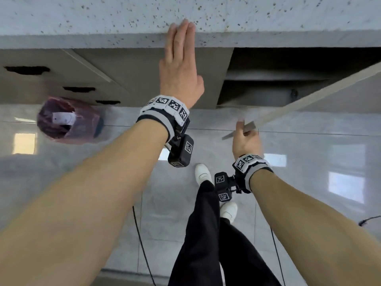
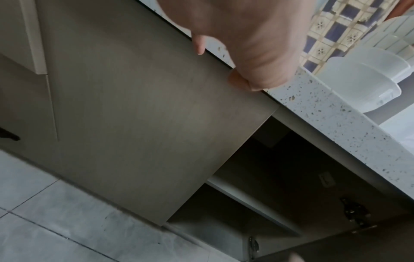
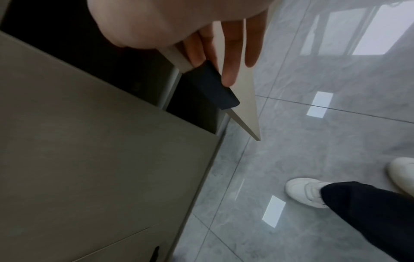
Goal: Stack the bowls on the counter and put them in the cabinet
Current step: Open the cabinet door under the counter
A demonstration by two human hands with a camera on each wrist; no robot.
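Stacked white translucent bowls (image 2: 363,83) stand on the speckled counter (image 2: 336,124), seen only in the left wrist view. My left hand (image 1: 181,48) lies flat with straight fingers against the counter's front edge (image 1: 103,38), above the closed grey cabinet door (image 1: 144,79). My right hand (image 1: 245,139) grips the edge of the open cabinet door (image 1: 309,96), with its fingers (image 3: 230,58) beside the door's dark handle (image 3: 212,86). The cabinet interior (image 1: 278,79) is dark, with a shelf (image 2: 246,200) across it. I see nothing inside it.
A bin lined with a reddish bag (image 1: 66,120) stands on the floor to the left, below drawer fronts with dark cut-out grips (image 1: 26,70). My white shoes (image 1: 203,174) and dark trousers are below the hands. Thin cables (image 1: 142,244) trail over the grey floor tiles.
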